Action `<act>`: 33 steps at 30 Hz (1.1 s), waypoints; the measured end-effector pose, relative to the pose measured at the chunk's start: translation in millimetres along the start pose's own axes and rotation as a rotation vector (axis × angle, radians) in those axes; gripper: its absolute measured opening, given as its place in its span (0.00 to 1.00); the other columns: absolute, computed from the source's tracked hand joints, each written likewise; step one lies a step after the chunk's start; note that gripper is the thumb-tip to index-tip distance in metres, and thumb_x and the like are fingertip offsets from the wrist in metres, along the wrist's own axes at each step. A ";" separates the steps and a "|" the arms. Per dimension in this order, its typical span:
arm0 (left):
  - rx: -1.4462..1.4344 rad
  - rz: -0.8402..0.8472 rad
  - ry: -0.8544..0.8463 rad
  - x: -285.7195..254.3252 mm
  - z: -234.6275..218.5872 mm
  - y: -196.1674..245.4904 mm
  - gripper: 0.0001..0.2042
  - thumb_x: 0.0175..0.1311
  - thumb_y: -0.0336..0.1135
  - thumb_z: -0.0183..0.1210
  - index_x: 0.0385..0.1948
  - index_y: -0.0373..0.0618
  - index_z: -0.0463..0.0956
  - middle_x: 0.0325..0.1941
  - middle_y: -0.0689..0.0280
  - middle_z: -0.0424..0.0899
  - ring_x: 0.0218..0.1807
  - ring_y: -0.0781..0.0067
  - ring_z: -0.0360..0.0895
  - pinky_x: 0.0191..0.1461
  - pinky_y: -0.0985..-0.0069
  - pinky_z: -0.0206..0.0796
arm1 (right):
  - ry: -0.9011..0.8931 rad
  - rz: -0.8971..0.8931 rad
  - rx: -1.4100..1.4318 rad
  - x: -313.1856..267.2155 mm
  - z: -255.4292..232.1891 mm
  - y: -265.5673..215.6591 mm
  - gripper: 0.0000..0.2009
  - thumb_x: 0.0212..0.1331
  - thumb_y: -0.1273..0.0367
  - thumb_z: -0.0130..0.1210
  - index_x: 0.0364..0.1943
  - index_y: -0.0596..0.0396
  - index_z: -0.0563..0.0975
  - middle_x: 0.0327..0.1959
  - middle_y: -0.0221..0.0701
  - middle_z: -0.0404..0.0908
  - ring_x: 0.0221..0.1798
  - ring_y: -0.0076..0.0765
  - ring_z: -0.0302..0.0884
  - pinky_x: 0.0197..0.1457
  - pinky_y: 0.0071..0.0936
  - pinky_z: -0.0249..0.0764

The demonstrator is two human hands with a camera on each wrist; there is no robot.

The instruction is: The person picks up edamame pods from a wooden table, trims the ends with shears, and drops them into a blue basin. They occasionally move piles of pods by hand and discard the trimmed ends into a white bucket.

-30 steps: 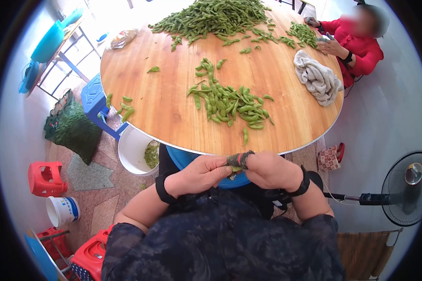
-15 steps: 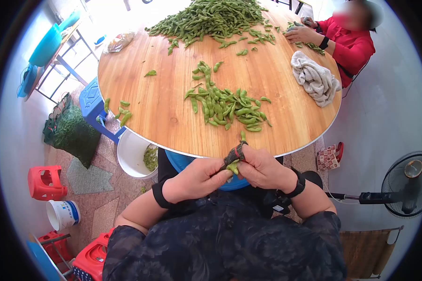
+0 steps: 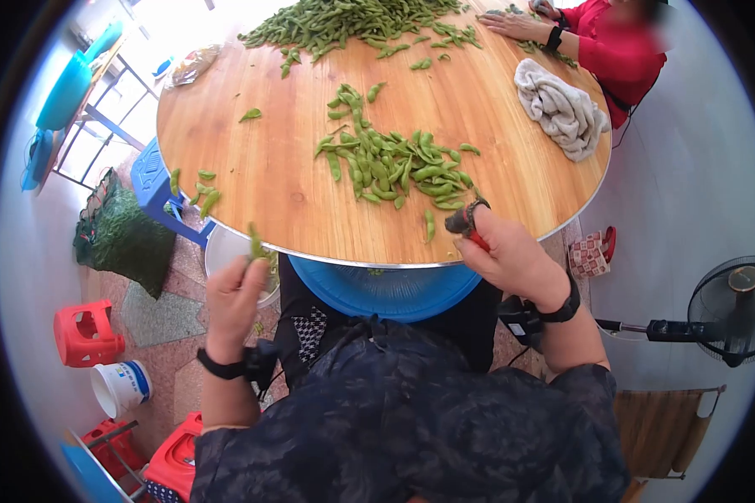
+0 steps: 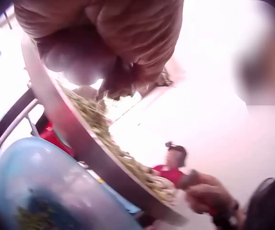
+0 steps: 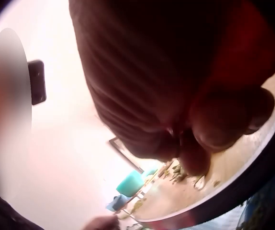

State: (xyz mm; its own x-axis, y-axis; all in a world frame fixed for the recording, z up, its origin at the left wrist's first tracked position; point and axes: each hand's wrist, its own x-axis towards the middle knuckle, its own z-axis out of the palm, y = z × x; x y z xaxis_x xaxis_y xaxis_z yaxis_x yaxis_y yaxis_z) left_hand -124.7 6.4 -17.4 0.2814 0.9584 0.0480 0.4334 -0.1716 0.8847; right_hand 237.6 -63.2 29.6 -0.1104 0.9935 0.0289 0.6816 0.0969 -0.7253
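In the head view my left hand (image 3: 233,306) is low at the left, beside the table's front edge. Its thumb and fingers pinch a slim green soybean pod (image 3: 257,239), blurred, which overlaps the white bucket (image 3: 212,256). My right hand (image 3: 516,260) is at the front right edge of the table (image 3: 268,184), its fingers bent and nothing visible in them. A dark finger cover (image 3: 460,221) with red on it sits on its index finger. Just left of that hand lies a single pod (image 3: 429,226), in front of a loose heap of green pods (image 3: 382,172).
A blue basin (image 3: 377,293) rests at my lap under the table edge. At the back is a large pod pile (image 3: 344,25). A grey cloth (image 3: 560,109) lies at the right, near another person in red (image 3: 621,50). A blue stool (image 3: 155,184) stands left, a fan (image 3: 730,310) right.
My hands were together over the basin, working on a pod, and have parted. The left went left with a pod, the right went up and right to the table edge.
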 end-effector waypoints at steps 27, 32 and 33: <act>0.642 0.522 -0.734 29.6 135.2 -30.8 0.13 0.49 0.35 0.60 0.38 0.49 0.77 0.34 0.61 0.80 0.42 0.54 0.76 0.46 0.61 0.66 | 0.266 0.488 0.082 -168.6 -0.1 61.0 0.08 0.60 0.70 0.50 0.38 0.61 0.69 0.23 0.32 0.76 0.27 0.26 0.73 0.33 0.25 0.70; 0.752 0.716 -0.845 6.2 136.9 -37.8 0.14 0.49 0.35 0.62 0.40 0.48 0.75 0.35 0.65 0.79 0.41 0.60 0.76 0.44 0.63 0.65 | 0.258 0.546 0.091 -161.9 -25.0 50.2 0.07 0.60 0.71 0.50 0.37 0.60 0.69 0.25 0.30 0.76 0.28 0.24 0.73 0.33 0.24 0.69; 0.730 0.726 -0.806 3.2 135.1 -37.9 0.16 0.48 0.35 0.63 0.40 0.48 0.75 0.35 0.65 0.79 0.41 0.61 0.77 0.46 0.66 0.65 | 0.276 0.499 0.029 -159.4 -27.3 51.0 0.07 0.60 0.70 0.51 0.37 0.59 0.69 0.25 0.30 0.76 0.29 0.24 0.74 0.33 0.24 0.69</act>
State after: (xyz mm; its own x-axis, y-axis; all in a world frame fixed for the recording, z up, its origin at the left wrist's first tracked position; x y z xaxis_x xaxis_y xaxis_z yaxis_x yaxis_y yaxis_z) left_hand -24.5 -14.8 -113.4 0.9660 0.2339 -0.1100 0.2569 -0.9160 0.3083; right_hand 309.7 -215.0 6.7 0.4160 0.8976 -0.1461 0.5821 -0.3863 -0.7155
